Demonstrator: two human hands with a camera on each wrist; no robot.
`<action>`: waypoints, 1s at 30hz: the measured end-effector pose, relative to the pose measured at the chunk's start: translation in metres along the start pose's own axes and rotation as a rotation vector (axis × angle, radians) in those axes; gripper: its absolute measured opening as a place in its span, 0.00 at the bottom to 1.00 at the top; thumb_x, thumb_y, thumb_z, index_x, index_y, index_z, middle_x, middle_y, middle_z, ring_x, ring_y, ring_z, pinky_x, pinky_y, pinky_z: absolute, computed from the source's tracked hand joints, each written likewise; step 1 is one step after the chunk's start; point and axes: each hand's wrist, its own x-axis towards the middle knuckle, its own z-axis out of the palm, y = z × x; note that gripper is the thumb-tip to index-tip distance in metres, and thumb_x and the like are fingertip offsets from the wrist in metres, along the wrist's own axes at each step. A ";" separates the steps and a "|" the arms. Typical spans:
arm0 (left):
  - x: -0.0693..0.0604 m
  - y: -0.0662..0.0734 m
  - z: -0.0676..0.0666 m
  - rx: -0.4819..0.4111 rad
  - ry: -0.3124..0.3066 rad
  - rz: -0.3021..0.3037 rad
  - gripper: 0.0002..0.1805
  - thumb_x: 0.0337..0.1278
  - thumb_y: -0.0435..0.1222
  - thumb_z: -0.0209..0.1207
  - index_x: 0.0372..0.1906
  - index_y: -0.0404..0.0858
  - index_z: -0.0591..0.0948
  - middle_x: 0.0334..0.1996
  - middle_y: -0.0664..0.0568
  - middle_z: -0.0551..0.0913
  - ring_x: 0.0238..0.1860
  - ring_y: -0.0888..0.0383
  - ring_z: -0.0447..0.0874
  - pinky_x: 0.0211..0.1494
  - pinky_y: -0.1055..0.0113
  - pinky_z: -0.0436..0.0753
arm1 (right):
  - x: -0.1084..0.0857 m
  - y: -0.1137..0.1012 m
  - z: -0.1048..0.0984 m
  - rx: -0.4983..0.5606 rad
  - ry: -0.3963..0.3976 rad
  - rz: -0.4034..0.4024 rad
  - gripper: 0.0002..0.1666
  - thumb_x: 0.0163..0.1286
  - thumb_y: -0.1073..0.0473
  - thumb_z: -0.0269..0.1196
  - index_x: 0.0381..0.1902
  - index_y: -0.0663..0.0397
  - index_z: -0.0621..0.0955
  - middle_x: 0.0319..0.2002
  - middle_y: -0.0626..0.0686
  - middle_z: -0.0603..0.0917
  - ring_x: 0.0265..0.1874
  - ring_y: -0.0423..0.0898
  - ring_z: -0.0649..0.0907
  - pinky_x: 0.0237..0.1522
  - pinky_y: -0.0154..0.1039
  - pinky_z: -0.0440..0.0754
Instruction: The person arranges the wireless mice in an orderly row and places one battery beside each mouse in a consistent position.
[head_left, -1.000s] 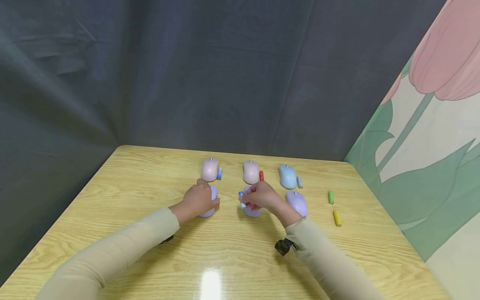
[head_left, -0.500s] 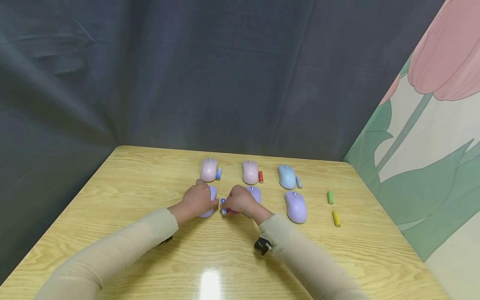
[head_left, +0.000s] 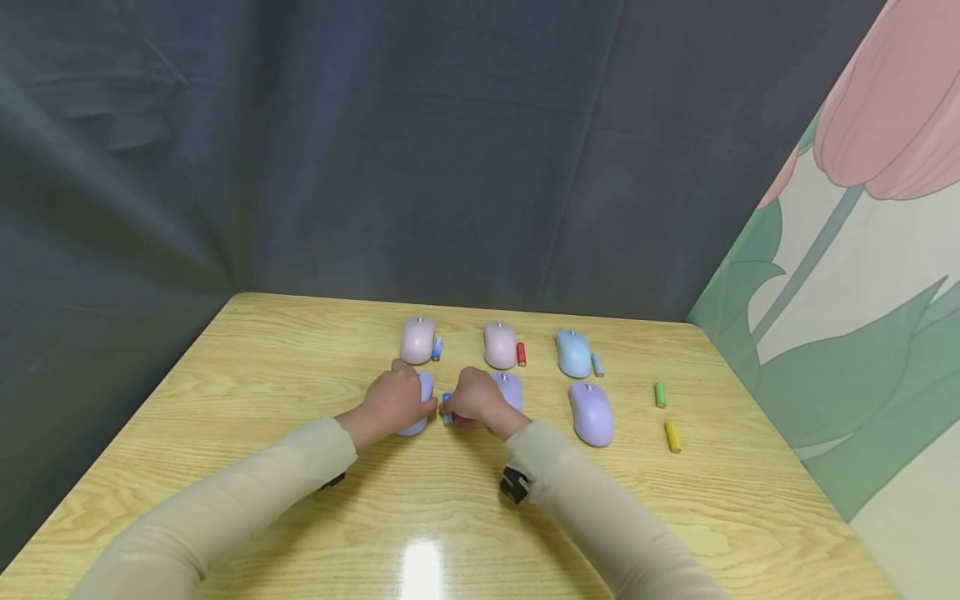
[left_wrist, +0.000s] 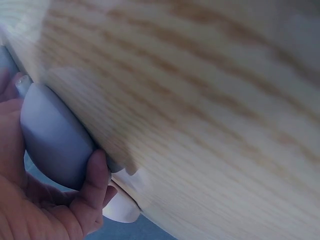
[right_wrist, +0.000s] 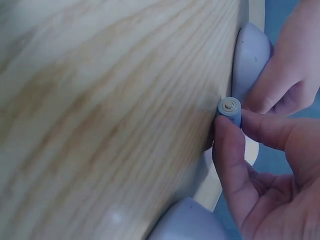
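Note:
My left hand (head_left: 392, 400) grips a purple computer mouse (left_wrist: 57, 135) by its sides on the table, in the near row at the left. Between the thumb and a finger of my right hand (head_left: 476, 398) a blue battery (right_wrist: 230, 111) is pinched, low over the wood just right of that mouse. Whether the battery touches the table I cannot tell. A second purple mouse (head_left: 507, 388) lies partly hidden behind my right hand.
A third purple mouse (head_left: 592, 414) lies to the right. Behind stand two pink mice (head_left: 417, 340) and a blue mouse (head_left: 573, 354), each with a battery on its right. A green battery (head_left: 660, 394) and a yellow battery (head_left: 672, 436) lie at the far right.
My right hand has carried the blue battery left, from over the middle purple mouse to beside the left one, and lowered it slightly. My left hand stays on its mouse.

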 end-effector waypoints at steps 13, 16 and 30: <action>-0.001 0.002 -0.002 0.012 -0.007 0.001 0.30 0.59 0.51 0.61 0.27 0.23 0.76 0.28 0.40 0.67 0.18 0.51 0.77 0.19 0.62 0.78 | 0.001 -0.004 0.002 -0.021 0.050 -0.021 0.14 0.55 0.62 0.70 0.15 0.57 0.79 0.12 0.52 0.81 0.14 0.45 0.83 0.18 0.32 0.76; -0.002 0.003 -0.003 0.010 -0.009 0.000 0.29 0.59 0.50 0.61 0.27 0.23 0.76 0.28 0.41 0.67 0.18 0.52 0.76 0.19 0.62 0.78 | 0.001 -0.005 0.002 -0.014 0.053 -0.026 0.14 0.54 0.62 0.70 0.15 0.57 0.78 0.12 0.52 0.81 0.13 0.45 0.83 0.18 0.32 0.76; -0.001 0.002 -0.003 -0.008 -0.016 -0.008 0.29 0.58 0.51 0.61 0.29 0.23 0.78 0.29 0.40 0.69 0.21 0.51 0.77 0.22 0.60 0.79 | 0.004 -0.002 0.004 -0.001 0.028 -0.013 0.14 0.56 0.62 0.69 0.14 0.57 0.80 0.12 0.51 0.81 0.12 0.44 0.82 0.18 0.33 0.76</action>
